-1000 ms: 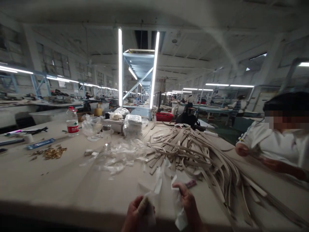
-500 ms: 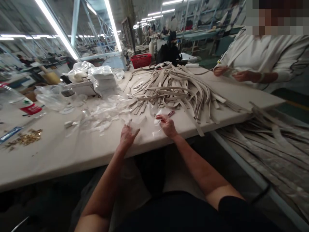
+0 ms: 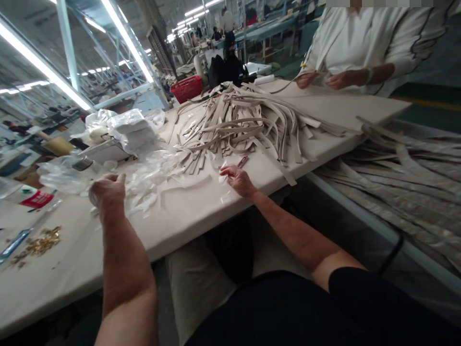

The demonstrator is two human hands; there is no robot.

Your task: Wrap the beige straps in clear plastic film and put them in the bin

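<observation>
My left hand [image 3: 110,192] is over the left part of the table, beside crumpled clear plastic bags [image 3: 151,173]. Its fingers are curled in, and whatever they hold is hidden behind the knuckles. Near the table's front edge, my right hand [image 3: 237,180] is closed in a pinch on a thin piece of clear plastic [image 3: 224,185]. Just beyond these fingers lies a small dark-red tool [image 3: 243,161], its kind unclear. A large heap of beige fabric straps [image 3: 248,120] spreads across the table behind my right hand, some ends hanging past the edge.
Small gold-coloured metal pieces [image 3: 45,241] and a blue strip [image 3: 15,245] lie at left on the table [image 3: 173,230]. Wrapped packs [image 3: 133,126] and a red basket [image 3: 186,89] stand farther back. More straps [image 3: 406,182] fill a bin at right. Opposite, a co-worker's hands [image 3: 338,80] handle something.
My left hand has moved left, away from my right hand, and its fingers have curled in. The right hand keeps its pinch on the plastic. The whole view has shifted and tilted.
</observation>
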